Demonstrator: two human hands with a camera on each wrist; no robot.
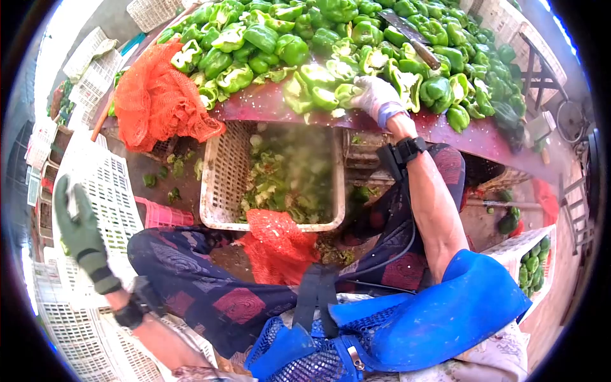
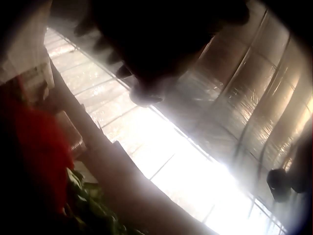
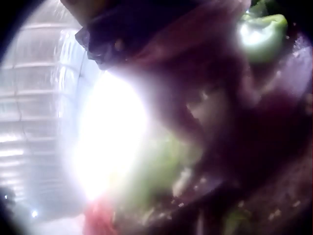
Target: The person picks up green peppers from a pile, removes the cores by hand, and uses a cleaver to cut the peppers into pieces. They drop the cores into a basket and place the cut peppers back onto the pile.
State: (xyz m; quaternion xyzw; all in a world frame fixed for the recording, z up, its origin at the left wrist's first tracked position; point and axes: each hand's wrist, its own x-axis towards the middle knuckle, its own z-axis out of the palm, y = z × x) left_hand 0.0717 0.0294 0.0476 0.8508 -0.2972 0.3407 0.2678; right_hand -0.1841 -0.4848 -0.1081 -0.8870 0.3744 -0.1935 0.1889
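A green-gloved left hand (image 1: pixel 79 219) is held out over the white crates at the left, fingers extended and nothing in them. At the table's front edge the right hand (image 1: pixel 377 100), in a pale glove, touches cut pepper pieces (image 1: pixel 324 97); whether its fingers grip one cannot be told. Green peppers (image 1: pixel 261 37) are heaped across the red table (image 1: pixel 258 105). A knife (image 1: pixel 410 39) with a wooden handle lies on the heap, beyond the right hand. The left wrist view shows a dark hand shape; the right wrist view is blurred and glaring.
Below the table edge stands a crate (image 1: pixel 224 172) holding green scraps. Orange netting (image 1: pixel 159 95) drapes the table's left corner, with more netting (image 1: pixel 280 245) over the crate's front rim. White crates (image 1: pixel 105 184) stand at the left, and another crate (image 1: pixel 509 251) with green produce at the right.
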